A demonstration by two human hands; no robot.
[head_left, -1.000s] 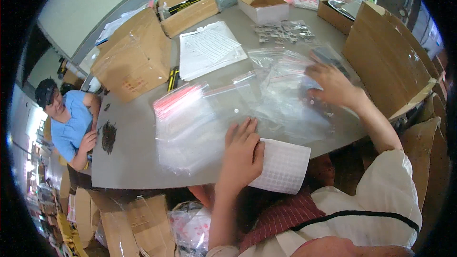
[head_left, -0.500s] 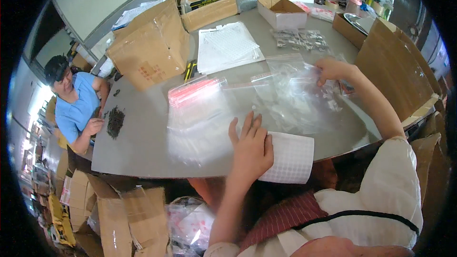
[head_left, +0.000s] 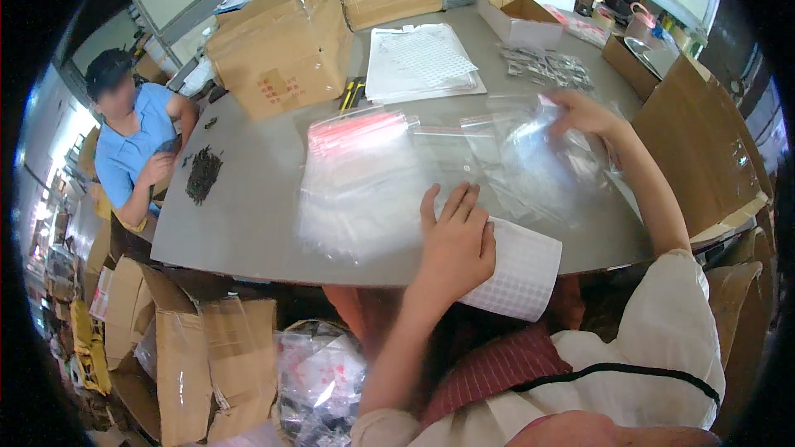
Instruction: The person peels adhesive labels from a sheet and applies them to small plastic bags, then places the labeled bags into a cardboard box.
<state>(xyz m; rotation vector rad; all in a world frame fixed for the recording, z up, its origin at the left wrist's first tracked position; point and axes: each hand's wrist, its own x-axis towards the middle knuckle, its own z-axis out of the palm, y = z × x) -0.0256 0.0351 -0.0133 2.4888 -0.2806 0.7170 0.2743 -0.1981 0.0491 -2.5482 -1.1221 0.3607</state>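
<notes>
My left hand (head_left: 457,240) lies with fingers stretched over the edge of a clear flat plastic bag (head_left: 447,146). Under its palm is a white sheet of small round stickers (head_left: 530,265), hanging over the table's front edge. My right hand (head_left: 582,118) pinches the upper edge of a clear plastic bag (head_left: 530,145) on the right. That bag lies on a loose heap of similar bags, its outline hard to make out. Left of my left hand lies a stack of clear zip bags (head_left: 356,190) with red closures.
Printed papers (head_left: 422,62), a black-and-yellow cutter (head_left: 352,93) and a large carton (head_left: 281,50) stand behind. Small packets (head_left: 546,66) lie beyond my right hand. A tall carton (head_left: 700,141) borders the right. Across the left corner sits a co-worker (head_left: 137,141) by a dark pile (head_left: 204,175).
The whole view has shifted slightly. My right hand has drawn the held bag's edge a little leftward. My left hand stays about where it was on the sheet and bag.
</notes>
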